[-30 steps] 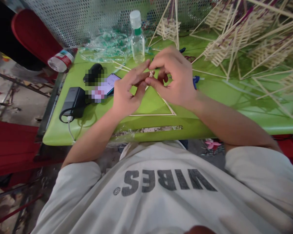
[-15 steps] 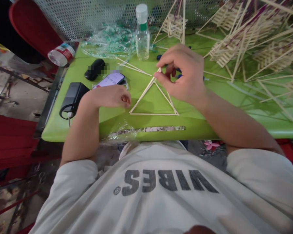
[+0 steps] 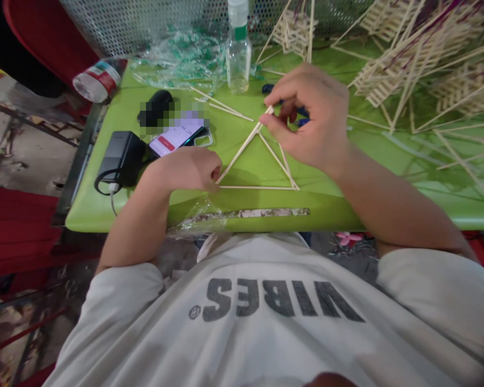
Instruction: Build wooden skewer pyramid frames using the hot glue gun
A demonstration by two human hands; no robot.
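Observation:
A triangular frame of thin pale wooden sticks (image 3: 262, 187) stands on the green table, its apex pointing away from me. My right hand (image 3: 312, 115) pinches the apex between thumb and forefinger, where the stick ends meet. At the frame's left bottom corner, my left hand (image 3: 193, 169) is closed with curled fingers against the stick ends; its fingertips are mostly hidden. More loose sticks (image 3: 226, 109) lie just beyond the frame. Some dark blue objects (image 3: 302, 113) are partly covered by my right hand.
Behind are a clear bottle (image 3: 237, 59) and crumpled plastic wrap (image 3: 181, 59). To the left lie a phone (image 3: 177, 137), black mouse (image 3: 155, 107), power bank (image 3: 121, 156) and tipped bottle (image 3: 97, 81). Stick structures (image 3: 419, 59) fill the right back. A patterned strip (image 3: 266, 213) lies along the front edge.
My left hand has moved slightly right, onto the frame's left corner. My right hand keeps its pinch at the apex. The whole view has shifted a little.

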